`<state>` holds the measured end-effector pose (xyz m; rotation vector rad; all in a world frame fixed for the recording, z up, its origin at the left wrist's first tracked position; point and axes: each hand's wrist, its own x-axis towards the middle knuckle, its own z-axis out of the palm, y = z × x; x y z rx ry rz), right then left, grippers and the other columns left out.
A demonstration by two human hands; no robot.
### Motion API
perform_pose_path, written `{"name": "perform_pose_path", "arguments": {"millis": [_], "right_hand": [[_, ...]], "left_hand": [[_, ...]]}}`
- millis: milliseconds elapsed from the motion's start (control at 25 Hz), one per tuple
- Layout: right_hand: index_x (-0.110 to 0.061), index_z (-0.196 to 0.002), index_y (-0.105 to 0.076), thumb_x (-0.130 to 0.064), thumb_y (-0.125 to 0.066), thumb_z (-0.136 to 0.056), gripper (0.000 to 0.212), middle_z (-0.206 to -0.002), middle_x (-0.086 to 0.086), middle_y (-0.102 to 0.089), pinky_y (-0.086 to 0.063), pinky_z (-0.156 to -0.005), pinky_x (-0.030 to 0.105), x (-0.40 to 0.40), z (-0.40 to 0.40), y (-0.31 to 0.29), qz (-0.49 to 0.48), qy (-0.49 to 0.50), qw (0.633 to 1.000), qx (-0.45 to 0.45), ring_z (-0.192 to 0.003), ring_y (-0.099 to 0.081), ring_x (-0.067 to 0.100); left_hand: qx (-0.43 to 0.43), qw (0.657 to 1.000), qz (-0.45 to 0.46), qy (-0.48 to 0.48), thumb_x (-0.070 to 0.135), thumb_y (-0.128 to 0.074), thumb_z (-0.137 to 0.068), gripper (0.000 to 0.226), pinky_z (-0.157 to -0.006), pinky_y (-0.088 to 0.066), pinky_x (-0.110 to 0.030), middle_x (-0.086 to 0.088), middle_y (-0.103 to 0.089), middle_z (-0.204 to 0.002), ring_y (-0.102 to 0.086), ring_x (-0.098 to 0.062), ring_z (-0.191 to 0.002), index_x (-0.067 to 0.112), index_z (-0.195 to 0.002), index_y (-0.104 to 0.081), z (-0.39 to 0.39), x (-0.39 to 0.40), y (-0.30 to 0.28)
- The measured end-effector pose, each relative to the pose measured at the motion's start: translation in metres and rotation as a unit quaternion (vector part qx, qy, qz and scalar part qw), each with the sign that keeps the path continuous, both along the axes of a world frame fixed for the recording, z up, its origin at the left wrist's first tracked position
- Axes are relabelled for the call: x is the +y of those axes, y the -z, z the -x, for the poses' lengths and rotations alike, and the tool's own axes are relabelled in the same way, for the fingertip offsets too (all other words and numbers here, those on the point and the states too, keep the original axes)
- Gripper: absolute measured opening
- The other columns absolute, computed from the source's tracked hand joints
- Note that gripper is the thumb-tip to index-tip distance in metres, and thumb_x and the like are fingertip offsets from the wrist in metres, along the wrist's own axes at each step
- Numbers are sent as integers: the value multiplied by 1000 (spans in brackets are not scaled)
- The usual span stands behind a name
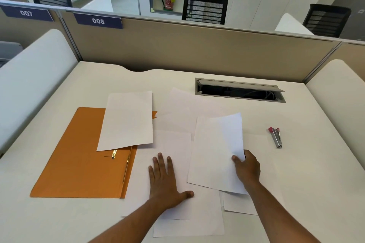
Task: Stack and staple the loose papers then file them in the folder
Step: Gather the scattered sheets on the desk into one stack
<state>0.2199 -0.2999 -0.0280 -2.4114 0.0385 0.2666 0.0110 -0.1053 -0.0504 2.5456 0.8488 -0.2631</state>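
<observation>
My right hand (246,169) pinches the lower right edge of one white sheet (217,154), thumb on top, fingers tucked beneath, that side curling up off the desk (296,183). My left hand (164,179) lies spread flat, fingers splayed, pressing on another sheet (173,144) and gripping nothing. More loose papers (197,221) overlap around both; how many, I can't quite tell. One blank sheet (126,120) rests across the orange folder (79,163), open at left with its metal fastener showing. The stapler (275,137) lies apart at right.
</observation>
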Motion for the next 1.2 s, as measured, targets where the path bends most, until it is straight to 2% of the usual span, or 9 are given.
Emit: {"name": "perform_pose_path", "arguments": {"millis": [120,320,440,560,720,880,1000,1080,1200], "right_hand": [[-9,-121,-65,-29,-69,-93,35,-119,13,-72,-53,-90,44,-3,1,5,9,-25,1000,14,-109,-64,38],[-7,-124,-64,-30,-68,-94,38,-122,13,-71,-53,-93,43,-13,7,7,16,-31,999,30,-112,-63,38],[-9,-127,-64,-29,-68,-94,39,-124,12,-71,-52,-93,43,-24,4,2,20,-39,999,24,-114,-63,37],[-12,-120,-67,-27,-69,-93,31,-115,10,-73,-54,-88,42,-30,3,-2,17,-60,998,27,-105,-65,36],[-17,-109,-69,-27,-70,-91,21,-103,4,-72,-57,-87,45,-15,16,-7,-34,-102,991,75,-95,-67,31],[-19,-111,-70,-23,-68,-93,19,-105,1,-75,-59,-90,44,9,36,-8,-107,-122,977,142,-95,-70,26],[-19,-106,-70,-22,-65,-96,11,-104,4,-77,-60,-80,39,19,44,-13,-157,-115,961,196,-90,-73,24],[-14,-111,-70,-22,-63,-98,17,-104,6,-77,-60,-78,37,20,45,-14,-178,-92,954,222,-90,-74,26],[-10,-119,-66,-38,-63,-98,35,-111,8,-74,-57,-89,41,21,53,-10,-190,-70,943,263,-102,-71,30]], "left_hand": [[-6,1000,17,-7,96,-46,-53,147,-120,15,-49,-12,45,-152,40,-31,-141,14,-149,30,-1,5,-2],[-31,999,35,-13,80,-59,-69,132,-121,8,-41,-5,33,-158,27,-25,-148,14,-153,19,4,14,-7],[-78,995,42,-39,60,-60,-85,102,-124,-8,-39,-1,10,-166,7,-21,-153,15,-157,-2,6,19,-10],[-120,987,51,-96,52,-57,-91,80,-117,-33,-41,2,-19,-164,-22,-19,-150,19,-155,-21,8,23,-16],[-153,978,80,-118,53,-51,-94,69,-108,-43,-38,1,-40,-155,-45,-19,-138,20,-151,-32,1,16,-29],[-149,978,128,-71,58,-41,-96,67,-115,-31,-35,6,-33,-159,-35,-15,-144,23,-152,-30,-5,1,-37],[-149,974,163,-44,55,-39,-98,59,-118,-26,-34,8,-32,-159,-32,-13,-145,27,-150,-34,-7,-6,-41],[-146,970,188,-40,49,-39,-100,56,-120,-23,-35,6,-30,-161,-28,-15,-147,24,-150,-34,-3,-6,-40],[-109,974,199,14,31,-39,-104,50,-122,-12,-33,3,-15,-165,-11,-15,-152,18,-152,-31,7,-5,-32]]}}
